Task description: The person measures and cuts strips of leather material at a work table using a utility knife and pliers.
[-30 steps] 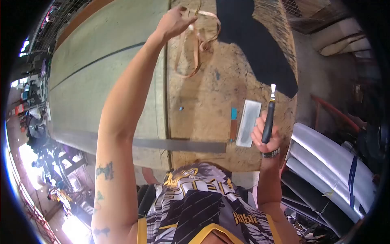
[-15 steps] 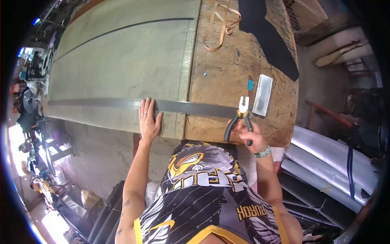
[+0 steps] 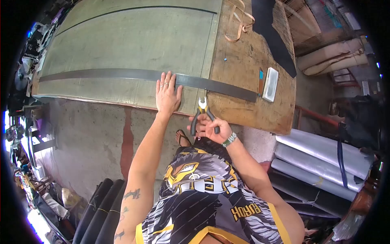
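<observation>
My left hand (image 3: 167, 95) lies flat with its fingers over a long grey flat strip (image 3: 122, 74), pressing it against the green-grey board. In my right hand (image 3: 213, 128) is a pair of pliers (image 3: 202, 106) with black and yellow handles. Their jaws are spread and point away from me, just below the strip and close to the seam between board and wood. The strip runs across the board and onto the wooden tabletop, ending near a whetstone (image 3: 270, 84). A narrow blade with blue tape (image 3: 261, 79) lies beside the whetstone.
Black material (image 3: 273, 36) and a tan strap (image 3: 242, 20) lie on the wooden tabletop (image 3: 243, 61). A small blue piece (image 3: 225, 59) is there too. Silver rolls (image 3: 321, 156) stand right of me, dark rolls (image 3: 97, 211) lower left.
My right hand has carried the pliers left, from the strip's right end to the seam. My left hand stays on the strip. The camera view has shifted, showing more floor and a foot.
</observation>
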